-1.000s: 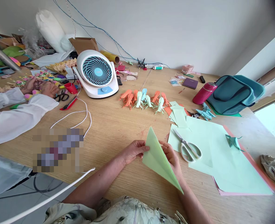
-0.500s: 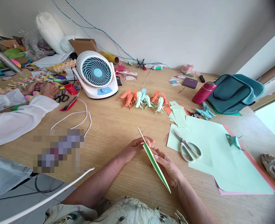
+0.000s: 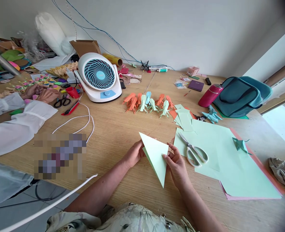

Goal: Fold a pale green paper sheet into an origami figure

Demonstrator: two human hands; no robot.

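Wood-topped table point(image 3: 113, 129) is standing against a pale wall point(image 3: 171, 35), carrying a fan point(image 3: 100, 75) and a row of paper figures point(image 3: 152, 104). From the head camera I am viewing a pale green folded sheet point(image 3: 156, 151) above the near part of the tabletop, between both hands. The right hand point(image 3: 178, 166) is pinching its right side, thumb lying on the front face. The left hand point(image 3: 134, 155) is meeting the left side, fingers passing behind the paper; I am not able to tell how firmly they are closing. Left forearm point(image 3: 101, 190) and right forearm point(image 3: 199, 203) are converging from the near edge, hands tilting inward. I am judging the step in hand as folding: the front is presenting a triangle, a second layer parting at lower left. Any next move is probably calling for matched edges and even crease pressure.
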